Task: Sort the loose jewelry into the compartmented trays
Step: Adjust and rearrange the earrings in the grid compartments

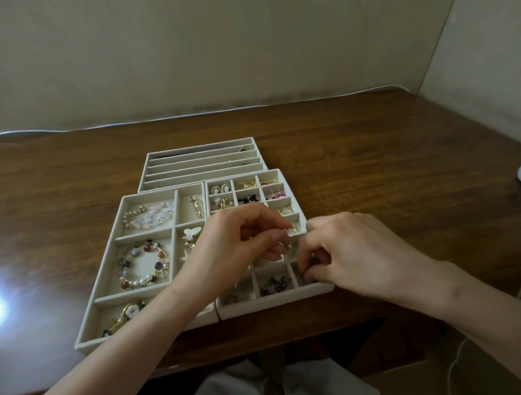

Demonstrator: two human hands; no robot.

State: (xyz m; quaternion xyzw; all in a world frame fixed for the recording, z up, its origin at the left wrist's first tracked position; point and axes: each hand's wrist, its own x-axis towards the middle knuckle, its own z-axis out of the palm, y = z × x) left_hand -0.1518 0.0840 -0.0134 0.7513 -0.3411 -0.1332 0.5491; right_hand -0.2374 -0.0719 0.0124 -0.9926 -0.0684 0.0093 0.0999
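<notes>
I see the left hand (240, 244) pinching a small piece (289, 248) between thumb and fingertip over the grid tray (278, 306), whose cells hold earrings (220, 188). The right hand (357, 249) curls its fingers into the near-right cell; whether they grip anything, I cannot tell. Bracelets (143, 264) lie in the left tray (109, 237).

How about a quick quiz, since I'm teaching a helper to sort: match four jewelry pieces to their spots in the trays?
Things:
1. white bead bracelet
2. coloured stone bracelet
3. cameo earrings
4. flower pin

Places:
A. left tray, nearest compartment
B. right tray, far left corner cell
C. left tray, far left compartment
D. left tray, middle left compartment

Pairs: 1-C, 2-D, 3-B, 4-A.
</notes>
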